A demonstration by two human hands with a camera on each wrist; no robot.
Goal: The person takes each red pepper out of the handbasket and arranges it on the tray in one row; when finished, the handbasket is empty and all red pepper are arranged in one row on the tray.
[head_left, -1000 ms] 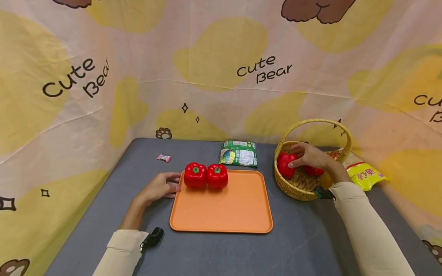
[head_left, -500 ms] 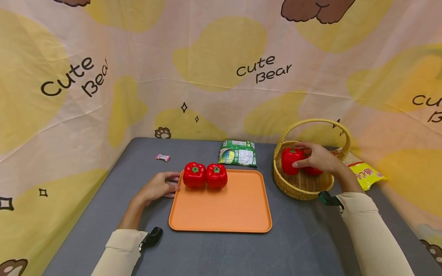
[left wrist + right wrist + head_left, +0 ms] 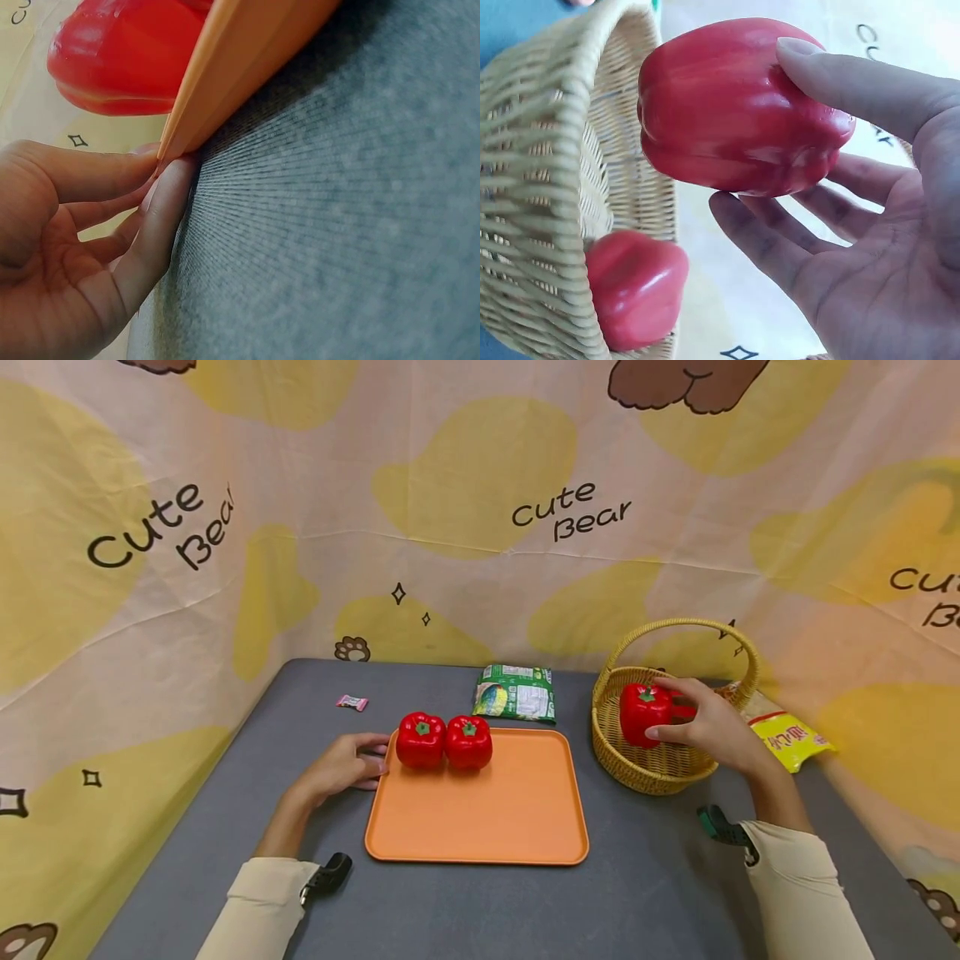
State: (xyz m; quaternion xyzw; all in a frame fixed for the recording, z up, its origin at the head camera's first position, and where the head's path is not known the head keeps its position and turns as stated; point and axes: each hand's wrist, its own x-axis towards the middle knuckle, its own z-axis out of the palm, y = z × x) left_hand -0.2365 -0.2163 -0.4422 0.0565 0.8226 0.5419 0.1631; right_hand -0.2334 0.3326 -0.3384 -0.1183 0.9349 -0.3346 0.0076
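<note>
My right hand (image 3: 708,722) grips a red bell pepper (image 3: 639,717) between thumb and fingers, over the wicker basket (image 3: 617,762). In the right wrist view the held pepper is above the basket's opening, and another red bell pepper (image 3: 637,289) lies inside the basket. At the left edge of the orange tray (image 3: 480,818), my left hand (image 3: 341,768) pinches the rim with its thumb and fingers, as the left wrist view shows. Two red bell peppers, one left (image 3: 420,742) and one right (image 3: 468,743), stand side by side at the tray's back left.
A green snack packet (image 3: 515,693) lies behind the tray. Further left is a small pink wrapped candy (image 3: 352,702). A yellow packet (image 3: 793,739) sits right of the basket, whose tall handle (image 3: 678,622) arches up. Printed cloth hangs behind the grey table (image 3: 450,910).
The right hand has lifted the bell pepper in the basket and moved it slightly right and toward me. The left hand stays at the tray's edge.
</note>
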